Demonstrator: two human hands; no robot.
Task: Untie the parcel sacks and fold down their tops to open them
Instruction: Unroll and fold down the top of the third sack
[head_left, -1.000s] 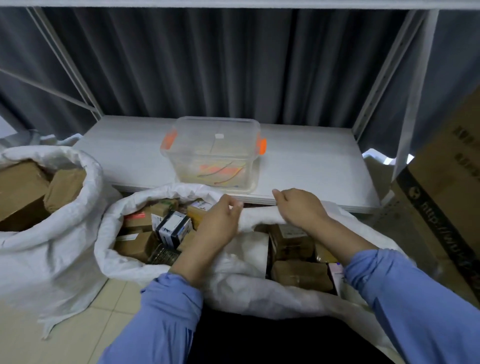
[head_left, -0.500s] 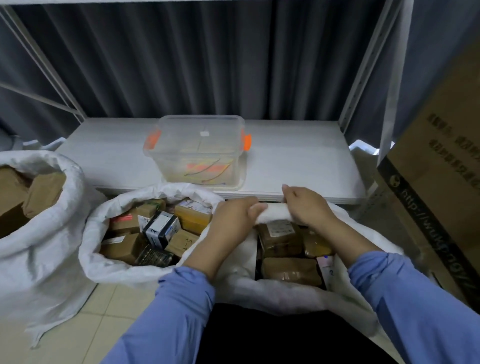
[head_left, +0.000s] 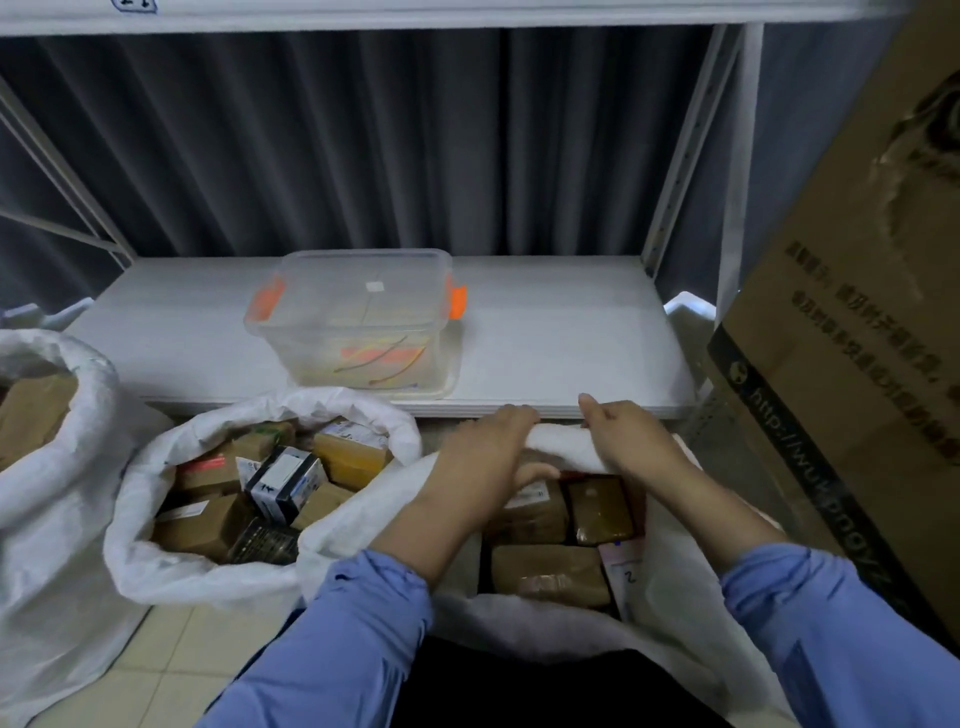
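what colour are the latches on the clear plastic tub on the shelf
Orange latches, clearest in the head view.

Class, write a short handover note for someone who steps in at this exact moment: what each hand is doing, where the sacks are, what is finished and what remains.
Left hand: grips the far rim of the near sack, thumb on the inner side.
Right hand: grips the same rim, just beside it.
Near sack: untied and open, parcels showing; its far rim is partly rolled.
Middle sack and left sack: on the floor to the left, open, tops folded down.
Left to do: finish folding down the near sack's top.
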